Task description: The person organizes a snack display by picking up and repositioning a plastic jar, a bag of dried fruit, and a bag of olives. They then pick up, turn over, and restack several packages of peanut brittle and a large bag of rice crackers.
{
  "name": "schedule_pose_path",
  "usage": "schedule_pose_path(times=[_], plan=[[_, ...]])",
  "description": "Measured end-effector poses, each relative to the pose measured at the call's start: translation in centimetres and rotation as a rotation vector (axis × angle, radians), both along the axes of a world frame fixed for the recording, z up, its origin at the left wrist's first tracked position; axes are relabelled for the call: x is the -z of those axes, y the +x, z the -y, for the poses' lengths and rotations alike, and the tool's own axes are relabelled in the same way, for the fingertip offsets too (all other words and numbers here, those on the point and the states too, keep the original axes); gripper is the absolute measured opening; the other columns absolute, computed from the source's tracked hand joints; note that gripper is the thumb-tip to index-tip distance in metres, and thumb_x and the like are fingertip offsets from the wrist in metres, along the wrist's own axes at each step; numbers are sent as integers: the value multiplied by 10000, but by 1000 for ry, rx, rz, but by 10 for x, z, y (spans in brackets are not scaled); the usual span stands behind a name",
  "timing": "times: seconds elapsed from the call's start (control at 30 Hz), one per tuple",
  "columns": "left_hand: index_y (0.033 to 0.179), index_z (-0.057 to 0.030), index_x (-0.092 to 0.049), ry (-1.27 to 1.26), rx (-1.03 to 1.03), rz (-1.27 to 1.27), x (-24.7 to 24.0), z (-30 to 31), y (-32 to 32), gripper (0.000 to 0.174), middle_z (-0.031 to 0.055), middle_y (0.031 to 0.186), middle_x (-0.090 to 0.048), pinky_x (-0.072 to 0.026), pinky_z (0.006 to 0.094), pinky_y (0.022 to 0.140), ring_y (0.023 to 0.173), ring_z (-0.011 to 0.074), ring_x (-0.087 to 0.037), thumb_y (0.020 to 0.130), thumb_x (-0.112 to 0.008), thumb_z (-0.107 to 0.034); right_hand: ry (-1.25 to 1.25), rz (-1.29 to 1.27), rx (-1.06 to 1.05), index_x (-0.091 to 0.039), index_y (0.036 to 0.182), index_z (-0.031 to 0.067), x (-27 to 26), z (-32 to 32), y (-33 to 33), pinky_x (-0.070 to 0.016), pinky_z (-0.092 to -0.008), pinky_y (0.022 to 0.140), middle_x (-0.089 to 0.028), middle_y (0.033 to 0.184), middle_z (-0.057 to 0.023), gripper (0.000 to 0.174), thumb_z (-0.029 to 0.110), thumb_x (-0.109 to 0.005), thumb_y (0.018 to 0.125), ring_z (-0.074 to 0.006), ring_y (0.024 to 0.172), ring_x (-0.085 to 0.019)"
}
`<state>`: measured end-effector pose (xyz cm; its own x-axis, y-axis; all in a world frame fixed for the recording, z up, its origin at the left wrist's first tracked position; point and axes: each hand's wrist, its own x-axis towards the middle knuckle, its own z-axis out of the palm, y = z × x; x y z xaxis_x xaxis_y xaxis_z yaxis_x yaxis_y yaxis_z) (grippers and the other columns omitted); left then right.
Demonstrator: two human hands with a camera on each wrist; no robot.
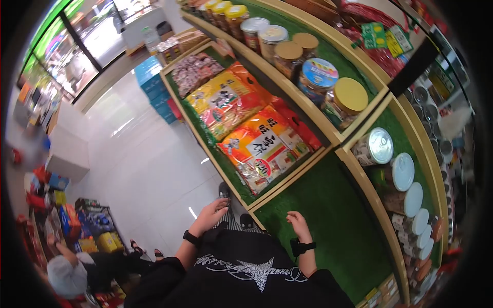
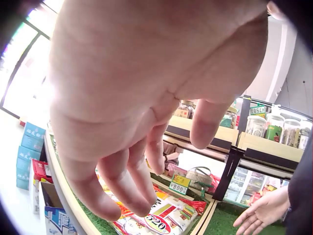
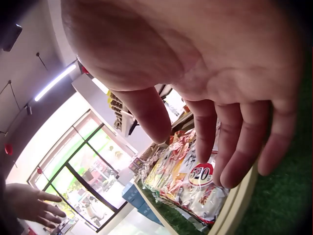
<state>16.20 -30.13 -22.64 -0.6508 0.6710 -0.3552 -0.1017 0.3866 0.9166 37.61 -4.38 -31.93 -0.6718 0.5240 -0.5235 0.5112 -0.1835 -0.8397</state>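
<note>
My left hand (image 1: pixel 209 215) hangs in front of my body beside the tray's near corner, fingers loosely bent and holding nothing. My right hand (image 1: pixel 299 226) hovers over the bare green tray section (image 1: pixel 318 205), its fingers relaxed around nothing. Closest to both hands lies a large orange and white snack bag (image 1: pixel 267 146) printed "520", flat in the wooden-edged tray. Beyond it is a yellow and red snack bag (image 1: pixel 226 100). In the left wrist view the left fingers (image 2: pixel 139 181) overlap the "520" bag, apart from the right hand. The right wrist view shows the right palm with fingers pointing down.
Lidded jars (image 1: pixel 303 56) line the raised shelf behind the tray, with more jars (image 1: pixel 403 172) to the right. Blue boxes (image 1: pixel 154 84) stand on the tiled floor at the tray's far end. A person in a white cap (image 1: pixel 67 274) is at lower left near stacked goods.
</note>
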Motion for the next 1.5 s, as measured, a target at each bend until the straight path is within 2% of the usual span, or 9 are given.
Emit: schedule_pose_path(times=[0.27, 0.43, 0.6, 0.73, 0.87, 1.0, 1.13, 1.2, 1.5], plan=[[1138, 3, -450, -34, 385, -69, 22, -82, -108, 376, 152, 1000, -571, -429, 298, 804, 924, 225, -558, 805, -522, -157, -83, -30, 337, -543, 1016, 80, -24, 22, -47, -390, -232, 684, -597, 877, -19, 243, 221, -487, 826, -101, 772, -538], [1104, 3, -488, -119, 295, -17, 105, -115, -199, 372, 118, 931, -596, -427, 269, 768, 875, 159, -559, 776, -531, -168, -358, 83, 233, -522, 1006, 97, -2, 19, -113, -392, -224, 653, -587, 906, 2, 238, 255, -477, 834, -91, 797, -554], [1079, 41, -501, -124, 84, -27, 162, -138, -267, 356, 119, 864, -583, -422, 256, 717, 786, 166, -551, 761, -502, -120, -375, 125, 476, -443, 1121, 59, 50, 17, -162, -373, -244, 657, -529, 933, -41, 437, 307, -546, 776, -145, 844, -503], [1089, 57, -479, -156, 92, 17, 195, -144, -291, 375, 140, 920, -572, -424, 261, 732, 845, 178, -550, 759, -501, -119, -307, 149, 539, -348, 1203, 6, 45, 23, -190, -363, -299, 839, -474, 1133, -113, 544, 234, -563, 758, -210, 1066, -435], [1108, 65, -438, -196, 142, 90, 226, -145, -298, 414, 165, 968, -547, -420, 265, 757, 916, 185, -522, 744, -534, -108, -273, 102, 662, -345, 1196, -18, 89, 40, -190, -354, -296, 873, -480, 1128, -123, 536, 177, -572, 751, -194, 1063, -443], [1143, 66, -380, -107, 156, 124, 271, -134, -303, 472, 169, 949, -548, -422, 272, 756, 907, 184, -520, 738, -560, -98, -476, 34, 637, -125, 1294, -74, 105, 42, -182, -335, -291, 898, -391, 1226, -175, 744, 159, -579, 752, -215, 1109, -408], [1156, 66, -353, -116, 132, 188, 234, -142, -297, 492, 155, 928, -558, -427, 273, 742, 877, 189, -527, 743, -561, -102, -455, -12, 757, -89, 1311, -54, 141, 54, -177, -276, -297, 939, -336, 1276, -186, 764, 161, -563, 751, -224, 1157, -358], [1108, 68, -412, -261, 170, 213, 208, -148, -298, 429, 134, 908, -568, -424, 258, 733, 833, 175, -536, 751, -556, -121, -438, -16, 927, -402, 1138, -3, 134, 56, -183, -371, -273, 854, -535, 1053, -93, 392, 65, -516, 769, -163, 968, -505], [984, 21, -538, -409, 414, 245, 174, -159, -323, 377, 19, 734, -546, -350, 188, 501, 596, 71, -471, 789, -550, -302, -494, -58, 976, -449, 1055, -19, 84, 46, -193, -449, -271, 731, -572, 953, -105, 344, 166, -541, 780, -167, 847, -569]])
